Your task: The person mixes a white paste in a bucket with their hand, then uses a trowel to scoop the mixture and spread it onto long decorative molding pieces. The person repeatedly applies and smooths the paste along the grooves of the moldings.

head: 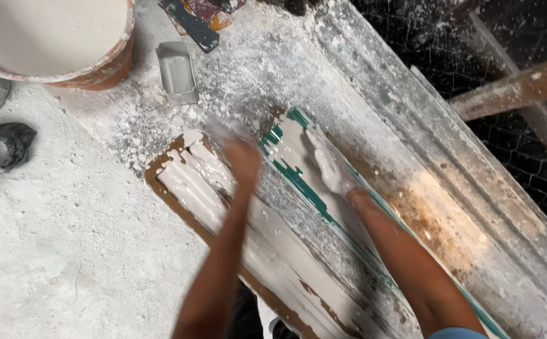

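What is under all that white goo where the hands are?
Under the wet white plaster a long brown mould and a green one show at the edges. The right hand and plaster cover the rest.

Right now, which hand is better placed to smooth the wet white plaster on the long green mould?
Right. The plaster-coated right hand already lies flat on the wet white plaster over the long green mould. The blurred left hand is over the brown-edged mould beside it.

arms: bare | right grip [330,166]: plaster-coated white | right sleeve [458,333]: blue edge
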